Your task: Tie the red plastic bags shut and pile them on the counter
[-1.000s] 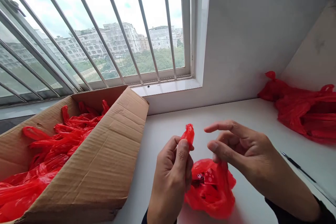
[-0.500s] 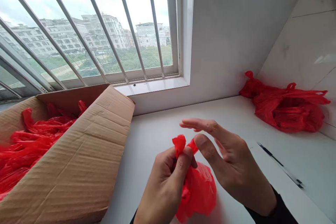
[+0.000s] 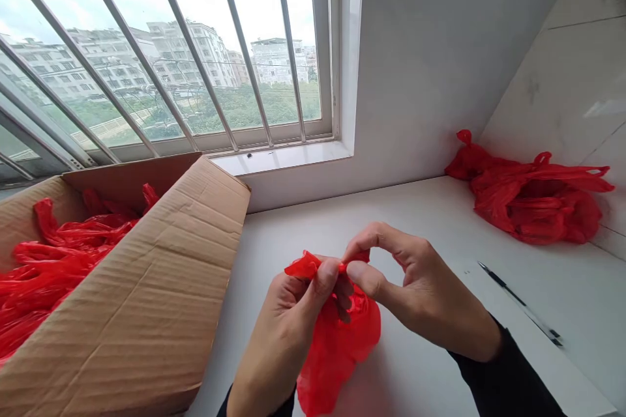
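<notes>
red bag (image 3: 338, 350) | long axis slants lower-left | handle end (image 3: 302, 266) points left

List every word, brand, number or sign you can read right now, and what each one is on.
No readable text anywhere in view.
Red bag in both hands: no lettering shows.
Cardboard box: no print on its visible sides.
Red bags by the wall: none legible.
Pen: too small to tell whether it is marked.
Buildings outside: too distant to read any sign.
</notes>
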The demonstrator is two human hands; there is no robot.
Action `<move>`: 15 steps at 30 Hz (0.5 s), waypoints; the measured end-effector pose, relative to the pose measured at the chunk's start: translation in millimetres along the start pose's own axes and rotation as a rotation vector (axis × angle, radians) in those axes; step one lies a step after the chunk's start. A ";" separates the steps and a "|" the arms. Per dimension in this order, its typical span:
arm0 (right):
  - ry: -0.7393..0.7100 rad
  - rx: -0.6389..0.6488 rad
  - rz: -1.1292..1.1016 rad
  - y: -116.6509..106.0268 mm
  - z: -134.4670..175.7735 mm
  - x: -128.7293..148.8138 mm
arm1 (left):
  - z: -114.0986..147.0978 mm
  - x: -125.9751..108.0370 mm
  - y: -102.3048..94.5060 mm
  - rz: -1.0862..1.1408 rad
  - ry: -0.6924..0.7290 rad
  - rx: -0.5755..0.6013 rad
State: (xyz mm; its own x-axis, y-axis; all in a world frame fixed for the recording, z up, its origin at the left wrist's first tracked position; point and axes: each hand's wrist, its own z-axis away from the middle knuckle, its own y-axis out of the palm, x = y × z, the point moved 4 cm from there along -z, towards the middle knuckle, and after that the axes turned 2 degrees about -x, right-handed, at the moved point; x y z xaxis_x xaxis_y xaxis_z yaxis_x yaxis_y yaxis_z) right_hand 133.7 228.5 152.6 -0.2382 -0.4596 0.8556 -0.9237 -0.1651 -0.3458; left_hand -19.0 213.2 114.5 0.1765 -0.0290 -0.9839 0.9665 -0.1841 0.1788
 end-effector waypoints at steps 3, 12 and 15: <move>0.038 -0.020 -0.263 -0.9 -1.2 -8.5 | 0.5 -4.6 -0.9 -0.074 0.023 -0.014; 0.258 -0.014 -1.202 6.7 -14.0 -19.9 | 6.1 -11.8 -8.4 -0.355 0.024 0.051; 0.268 -0.047 -1.234 4.8 -16.0 -21.5 | 8.7 -11.9 -8.7 -0.475 0.087 0.074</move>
State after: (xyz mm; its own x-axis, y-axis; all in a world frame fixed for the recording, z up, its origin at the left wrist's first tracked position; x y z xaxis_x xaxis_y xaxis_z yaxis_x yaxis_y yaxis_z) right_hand 129.6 251.5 138.6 0.7396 0.1699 0.6512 -0.5824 -0.3234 0.7458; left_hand -31.1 206.6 124.6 -0.2631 0.1573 -0.9519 0.9286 -0.2262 -0.2941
